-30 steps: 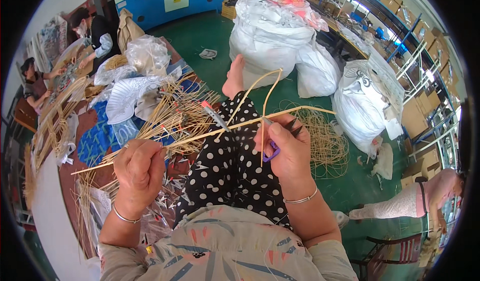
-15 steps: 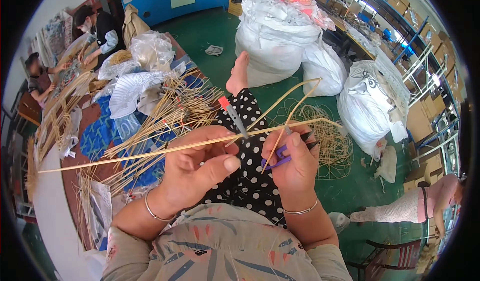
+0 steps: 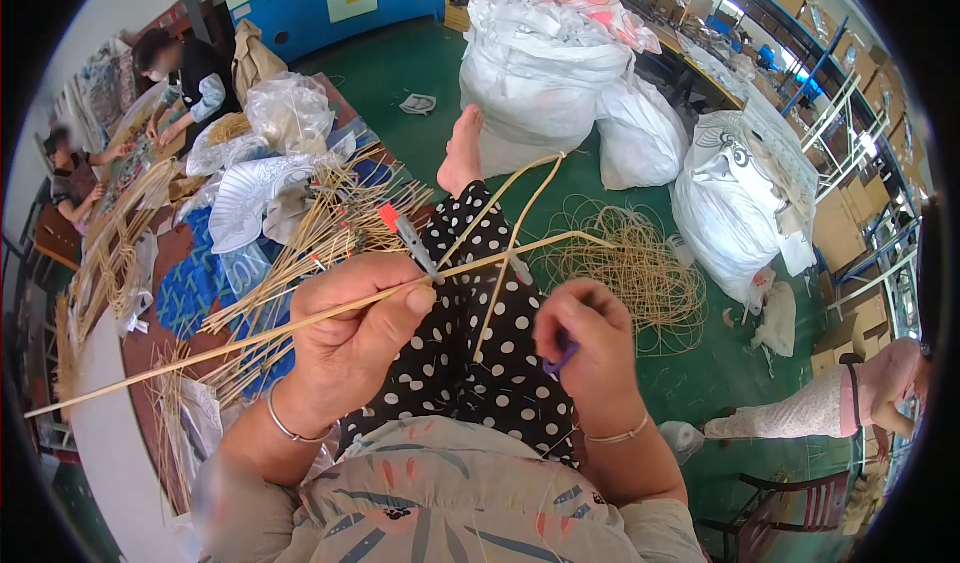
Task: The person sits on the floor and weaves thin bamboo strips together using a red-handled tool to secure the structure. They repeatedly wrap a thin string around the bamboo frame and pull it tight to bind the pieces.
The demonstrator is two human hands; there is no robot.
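Note:
My left hand (image 3: 355, 323) pinches a long pale bamboo strip (image 3: 210, 352) between thumb and fingers. The strip runs from the lower left to a bend over the floor. A grey clip with a red end (image 3: 408, 238) stands up from the strip at my left fingertips. A thinner strip bent into a peak (image 3: 535, 168) is joined there, its free end hanging down over my lap. A second greyish clip (image 3: 520, 269) sits where the strips cross. Apart from the strips, my right hand (image 3: 590, 333) is curled round purple-handled scissors (image 3: 562, 359); the blades are hidden.
A heap of bamboo sticks (image 3: 310, 238) lies on the table at left beside white fan-shaped sheets (image 3: 250, 198). A tangle of thin strips (image 3: 635, 283) lies on the green floor. Large white sacks (image 3: 540, 83) stand ahead. Two people work at far left; another stands at right.
My right hand has let go of the strips and drawn back, keeping the purple-handled scissors. My left hand has closed on the strip near the clip, and the strips have shifted left.

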